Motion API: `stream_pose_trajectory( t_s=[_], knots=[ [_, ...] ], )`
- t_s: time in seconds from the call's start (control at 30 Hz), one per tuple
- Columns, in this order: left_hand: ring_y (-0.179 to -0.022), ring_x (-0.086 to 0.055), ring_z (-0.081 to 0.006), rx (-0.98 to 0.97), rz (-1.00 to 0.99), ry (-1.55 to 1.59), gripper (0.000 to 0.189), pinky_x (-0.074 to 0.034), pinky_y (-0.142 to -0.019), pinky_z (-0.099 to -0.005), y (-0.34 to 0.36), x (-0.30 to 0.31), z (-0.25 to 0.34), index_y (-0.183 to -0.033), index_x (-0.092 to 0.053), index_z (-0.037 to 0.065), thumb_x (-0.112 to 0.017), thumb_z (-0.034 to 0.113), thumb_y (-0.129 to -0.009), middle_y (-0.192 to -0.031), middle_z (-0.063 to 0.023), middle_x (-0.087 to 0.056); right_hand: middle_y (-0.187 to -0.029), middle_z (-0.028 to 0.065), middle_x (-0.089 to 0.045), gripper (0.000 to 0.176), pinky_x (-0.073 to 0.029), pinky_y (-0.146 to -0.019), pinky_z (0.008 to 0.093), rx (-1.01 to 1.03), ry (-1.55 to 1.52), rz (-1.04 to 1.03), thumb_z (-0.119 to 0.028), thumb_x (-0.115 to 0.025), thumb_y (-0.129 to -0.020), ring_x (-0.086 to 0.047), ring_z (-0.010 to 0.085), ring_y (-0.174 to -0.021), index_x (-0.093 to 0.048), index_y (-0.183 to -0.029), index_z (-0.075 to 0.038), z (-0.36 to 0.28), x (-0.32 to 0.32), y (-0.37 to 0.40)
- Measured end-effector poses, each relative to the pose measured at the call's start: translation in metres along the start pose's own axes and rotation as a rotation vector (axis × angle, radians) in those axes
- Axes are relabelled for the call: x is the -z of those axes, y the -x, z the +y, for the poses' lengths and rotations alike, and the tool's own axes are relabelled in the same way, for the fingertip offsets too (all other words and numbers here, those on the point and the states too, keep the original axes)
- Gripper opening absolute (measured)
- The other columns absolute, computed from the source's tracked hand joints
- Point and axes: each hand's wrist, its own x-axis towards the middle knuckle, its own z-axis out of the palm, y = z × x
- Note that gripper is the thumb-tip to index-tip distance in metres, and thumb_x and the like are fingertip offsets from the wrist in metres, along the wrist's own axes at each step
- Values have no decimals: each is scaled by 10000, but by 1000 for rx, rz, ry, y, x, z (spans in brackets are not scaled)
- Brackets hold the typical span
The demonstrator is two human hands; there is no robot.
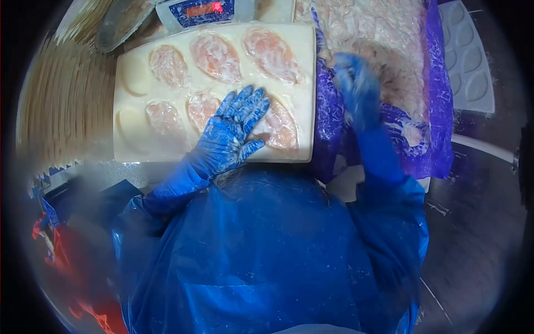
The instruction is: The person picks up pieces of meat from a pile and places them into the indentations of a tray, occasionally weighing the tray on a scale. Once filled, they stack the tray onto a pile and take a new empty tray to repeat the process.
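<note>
My left hand (pixel 236 128), in a blue glove smeared with pale residue, lies flat with its fingers spread. It rests across the lower row of a white moulded tray (pixel 308 111), partly covering two pieces of meat. A pale pink meat piece (pixel 278 125) shows beside its fingers. Several more raw pieces fill other leaf-shaped hollows, like the meat piece (pixel 216 57) in the upper row. My right hand (pixel 359 83), also gloved in blue, is smeared by motion at the near left side of a large mass of raw meat (pixel 372 28); its fingers cannot be made out.
Purple plastic sheeting (pixel 440 111) lines the meat mass. Behind the tray stands a scale (pixel 203 11) with a red display, beside a metal pan (pixel 125 22). Many thin wooden sticks (pixel 61 100) line the left. A second moulded tray (pixel 470 61) lies at far right.
</note>
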Motion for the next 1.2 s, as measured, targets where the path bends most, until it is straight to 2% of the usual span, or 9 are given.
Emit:
stream_pose_trajectory(
  t_s=[0.2,0.27,0.4,0.5,0.6,0.8,1.0,1.13,1.2],
  knots=[
    [-1467,-313,-360,18,29,-1,652,-212,-1208,-498,0,0,1,-1485,-427,69,-655,323,-929,-1556,-171,-384,-941,73,-683,258,-524,-735,301,197,289,-44,-149,-694,-906,-650,164,-827,-653,-1127,-25,101,-52,-78],
    [-1465,-322,-345,18,61,-8,608,-212,-1209,-494,0,-2,2,-1469,-450,69,-641,308,-942,-1538,-166,-413,-877,12,-644,166,-490,-667,249,-120,-245,-423,-142,-685,-924,-591,98,-749,-657,-1051,-39,114,-33,-73],
    [-1448,-360,-335,28,94,4,564,-251,-1194,-489,4,-2,0,-1451,-470,63,-622,296,-960,-1524,-161,-434,-918,15,-639,152,-470,-698,240,-205,-696,-56,-162,-668,-946,-572,82,-800,-653,-1039,-42,105,-6,-43],
    [-1391,-441,-345,169,441,1179,486,-367,-1133,-452,14,-20,0,-1432,-500,46,-566,192,-974,-1502,-195,-452,-972,43,-648,197,-468,-786,254,39,-243,82,-190,-636,-968,-578,105,-880,-642,-1097,-41,61,28,-39],
    [-1387,-445,-347,134,587,486,475,-368,-1133,-441,38,14,-20,-1418,-514,25,-549,192,-975,-1494,-207,-460,-1086,22,-583,254,-510,-787,277,-177,-618,-80,-113,-587,-970,-565,112,-961,-577,-1209,-27,-19,51,-16],
    [-1358,-472,-303,507,1059,407,422,-328,-1153,-426,131,56,-68,-1401,-513,-11,-504,154,-1013,-1430,-187,-532,-1071,7,-574,242,-449,-865,211,95,-674,-249,-125,-580,-964,-536,92,-977,-579,-1181,-15,-133,-22,1],
    [-1344,-484,-273,563,1377,445,403,-330,-1160,-414,195,70,-94,-1400,-501,-6,-512,136,-1023,-1420,-172,-534,-1039,53,-649,272,-494,-824,238,64,-816,-1207,-201,-591,-981,-617,113,-896,-615,-1186,-25,-268,-130,5],
    [-1279,-541,-262,592,1465,448,331,-368,-1128,-406,219,71,-111,-1309,-585,31,-554,87,-984,-1364,-146,-586,-1044,113,-698,270,-511,-846,282,647,-511,-634,-214,-642,-955,-660,164,-932,-648,-1165,-43,-277,-258,-22],
    [-1219,-578,-253,576,1118,191,291,-419,-1061,-397,220,73,-117,-1183,-662,78,-593,45,-903,-1284,-110,-643,-1067,122,-689,283,-511,-873,311,568,-493,-669,-217,-658,-937,-659,199,-963,-649,-1164,-47,-294,-245,-23]
  ],
)
